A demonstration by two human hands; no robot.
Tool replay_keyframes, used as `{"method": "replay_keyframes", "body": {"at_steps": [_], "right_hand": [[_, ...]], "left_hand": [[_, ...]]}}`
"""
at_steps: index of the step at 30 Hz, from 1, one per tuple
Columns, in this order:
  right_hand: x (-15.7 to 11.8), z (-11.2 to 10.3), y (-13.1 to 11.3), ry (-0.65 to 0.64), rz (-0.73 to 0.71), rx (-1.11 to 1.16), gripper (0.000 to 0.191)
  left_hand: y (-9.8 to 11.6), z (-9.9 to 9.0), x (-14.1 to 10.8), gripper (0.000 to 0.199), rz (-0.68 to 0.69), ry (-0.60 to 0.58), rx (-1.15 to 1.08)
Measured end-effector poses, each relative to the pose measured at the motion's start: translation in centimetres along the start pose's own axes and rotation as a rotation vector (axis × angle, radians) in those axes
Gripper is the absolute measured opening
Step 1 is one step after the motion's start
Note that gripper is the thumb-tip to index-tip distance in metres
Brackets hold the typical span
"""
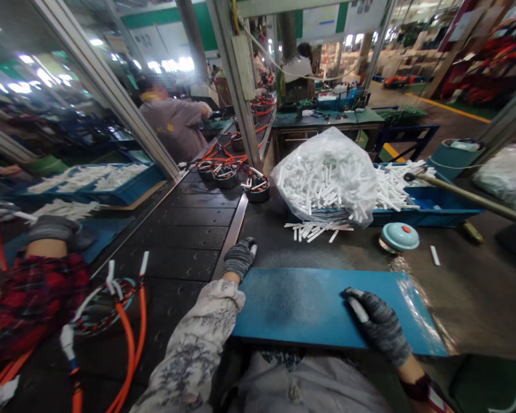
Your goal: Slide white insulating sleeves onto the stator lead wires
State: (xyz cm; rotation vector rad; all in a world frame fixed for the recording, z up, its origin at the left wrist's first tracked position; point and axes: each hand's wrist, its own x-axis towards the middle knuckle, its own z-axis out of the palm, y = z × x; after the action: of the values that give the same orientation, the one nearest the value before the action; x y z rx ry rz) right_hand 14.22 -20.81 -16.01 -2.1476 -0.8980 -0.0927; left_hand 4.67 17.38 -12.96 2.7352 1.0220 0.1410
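My left hand (pixel 239 258), in a grey striped glove with a pale thumb, rests at the far left corner of a blue mat (pixel 292 304), beside the metal edge strip (pixel 237 215) of the line. Its fingers lie loosely forward, with nothing visible in them. Over the mat's right part is my right hand (pixel 380 327), gloved alike, fingers loosely extended and a pale thumb beside them; I see nothing held. Beyond the mat, short white sleeves (pixel 312 230) lie loose in front of a clear plastic bag (pixel 327 172) full of them.
Left, a co-worker's gloved hand (pixel 54 229) reaches past a wound stator (pixel 105 307) with orange leads. More stators (pixel 257 188) stand farther along the dark line (pixel 172 229). A blue bin (pixel 442 215), a round light-blue-lidded container (pixel 399 236) and a long-handled tool (pixel 468 195) are right.
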Motion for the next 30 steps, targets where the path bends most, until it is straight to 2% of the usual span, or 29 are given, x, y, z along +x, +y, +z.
{"method": "replay_keyframes", "body": {"at_steps": [30], "right_hand": [[0.00,0.10,0.43,0.016,-0.019,-0.022,0.033]], "left_hand": [[0.31,-0.25,0.04,0.036,-0.009,-0.001,0.020]]}}
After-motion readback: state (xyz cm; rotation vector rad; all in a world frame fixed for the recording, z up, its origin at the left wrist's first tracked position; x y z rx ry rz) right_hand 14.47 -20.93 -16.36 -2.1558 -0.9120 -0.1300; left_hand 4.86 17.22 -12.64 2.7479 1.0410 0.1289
